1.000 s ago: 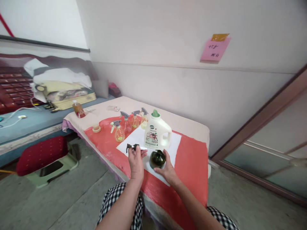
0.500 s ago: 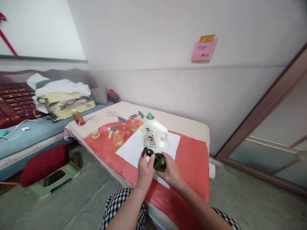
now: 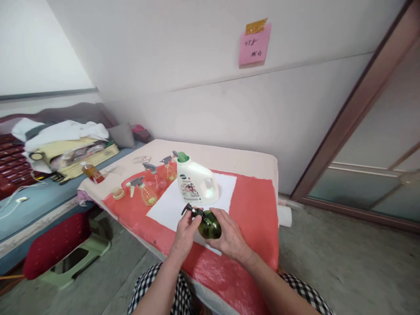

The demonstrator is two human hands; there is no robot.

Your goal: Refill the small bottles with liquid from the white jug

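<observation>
A dark green pump bottle (image 3: 209, 225) is held tilted in both hands above the near part of a white sheet (image 3: 226, 189). My left hand (image 3: 186, 232) closes on its neck, just below the black pump head (image 3: 187, 209). Around the rounded body wraps my right hand (image 3: 229, 234). Right behind the hands stands a large white jug (image 3: 197, 181) with a printed label and a green piece (image 3: 183, 156) in its mouth. The bottle's underside is hidden by my right hand.
Several clear spray bottles (image 3: 149, 192) stand on the red cloth (image 3: 256, 218) to the left, near a small round lid (image 3: 118, 193). Farther left, an amber bottle (image 3: 92, 172) lies tilted on the table. A red-topped stool (image 3: 59, 245) stands on the floor.
The view has turned, so the table things appear shifted left. Both hands still hold the pump bottle, whose green body now shows more, and the pump head stays in place.
</observation>
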